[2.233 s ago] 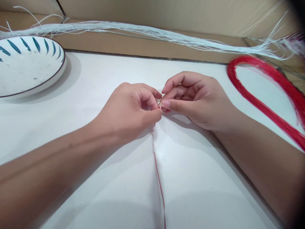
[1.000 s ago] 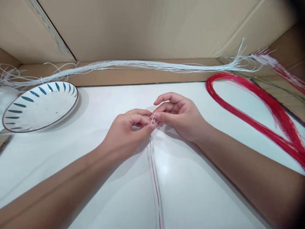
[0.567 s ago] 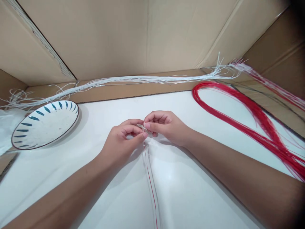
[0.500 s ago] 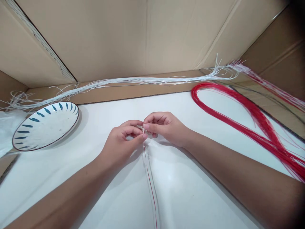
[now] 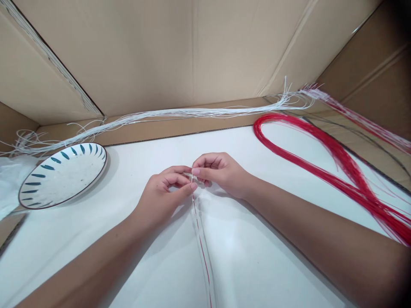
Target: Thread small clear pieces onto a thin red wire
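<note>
A thin red-and-white cord [image 5: 205, 262] runs up the table [image 5: 253, 261] from nearest you into your fingertips: your left hand [image 5: 163, 188] pinches it, your right hand [image 5: 221, 173] pinching just beyond. Farther out sit a plate [image 5: 69, 179], left, and red strands [image 5: 361, 190], right; white strands [image 5: 180, 113] lie behind.

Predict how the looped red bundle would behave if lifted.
The red bundle would probably flex, since its thin strands curve into a loop. It is likely light, being fine filaments. Stray strands along its edge suggest splaying.
</note>
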A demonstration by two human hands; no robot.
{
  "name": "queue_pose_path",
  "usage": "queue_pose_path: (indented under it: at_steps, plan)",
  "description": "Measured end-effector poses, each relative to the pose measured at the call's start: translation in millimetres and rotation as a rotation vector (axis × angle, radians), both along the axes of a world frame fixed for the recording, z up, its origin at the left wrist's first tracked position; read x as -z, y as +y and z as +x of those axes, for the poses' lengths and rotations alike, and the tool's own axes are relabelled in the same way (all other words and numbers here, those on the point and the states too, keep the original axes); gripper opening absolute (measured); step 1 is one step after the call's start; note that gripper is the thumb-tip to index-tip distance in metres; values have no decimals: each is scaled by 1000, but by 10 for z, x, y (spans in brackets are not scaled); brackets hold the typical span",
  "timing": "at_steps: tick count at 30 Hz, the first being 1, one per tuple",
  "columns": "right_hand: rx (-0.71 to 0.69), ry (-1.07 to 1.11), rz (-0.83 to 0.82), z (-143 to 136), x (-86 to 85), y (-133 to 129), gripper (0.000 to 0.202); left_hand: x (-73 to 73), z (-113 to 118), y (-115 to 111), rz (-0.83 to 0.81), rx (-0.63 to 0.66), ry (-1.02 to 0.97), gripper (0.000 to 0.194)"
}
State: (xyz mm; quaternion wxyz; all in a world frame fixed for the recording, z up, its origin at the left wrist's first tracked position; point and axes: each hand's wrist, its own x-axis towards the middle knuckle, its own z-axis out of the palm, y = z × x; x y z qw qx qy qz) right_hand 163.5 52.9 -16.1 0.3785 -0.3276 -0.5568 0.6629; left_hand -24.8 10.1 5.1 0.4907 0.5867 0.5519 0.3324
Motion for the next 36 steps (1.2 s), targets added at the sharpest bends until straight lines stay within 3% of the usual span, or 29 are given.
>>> queue_pose_path:
  at_steps: [6,13,18,24,30,34,36]
  plan:
    - [-4,-73,4,-8,30,-17,15,24,-9,-11,5,42,-31,20]
    - [-65,31,9,-33,53,-16,14,39,-13,-4,61,82,-4,25]
    - [-29,37,26,-37,59,-11,13,60,-31,-1,77,120,39,10]
    - [12,46,28,-53,60,-7,15,56,-48,-7,57,154,49,19]
    - [45,-14,94,-50,30,1,23,37,-31,-7,-12,33,-87,25]
    - [303,-288,251,44,44,117,22,28,-14,21,-79,-119,-222,22]
    - [365,-483,313,97,73,178,15,36,-16,42,-92,-169,-283,20]
